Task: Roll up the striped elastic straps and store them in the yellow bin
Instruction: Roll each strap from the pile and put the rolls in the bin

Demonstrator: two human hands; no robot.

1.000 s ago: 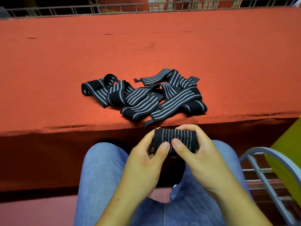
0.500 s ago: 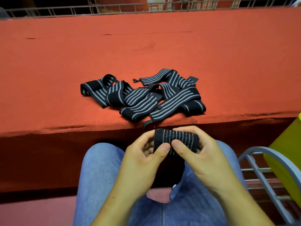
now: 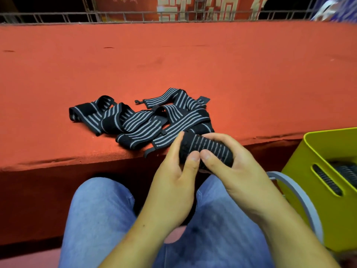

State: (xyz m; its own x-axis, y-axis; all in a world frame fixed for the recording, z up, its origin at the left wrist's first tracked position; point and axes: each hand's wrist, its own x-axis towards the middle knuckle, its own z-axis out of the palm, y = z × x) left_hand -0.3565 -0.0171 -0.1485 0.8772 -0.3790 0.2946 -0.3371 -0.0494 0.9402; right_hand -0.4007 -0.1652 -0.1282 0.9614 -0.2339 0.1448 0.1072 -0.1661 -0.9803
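Note:
A rolled black strap with grey stripes is held between both hands just in front of the table's near edge, above my lap. My left hand grips its left end, thumb on the front. My right hand wraps its right end, thumb pressed beside the left thumb. A loose pile of several unrolled striped straps lies on the red table right behind the hands. The yellow bin stands at the lower right, with at least one rolled strap inside it.
The red felt table stretches wide behind the pile. A wire rack runs along its far edge. A grey curved chair frame sits between my right forearm and the bin. My legs in blue jeans are below.
Both hands have lifted the rolled strap up and a little right, level with the table edge. The view has swung right, bringing more of the yellow bin and its contents into sight.

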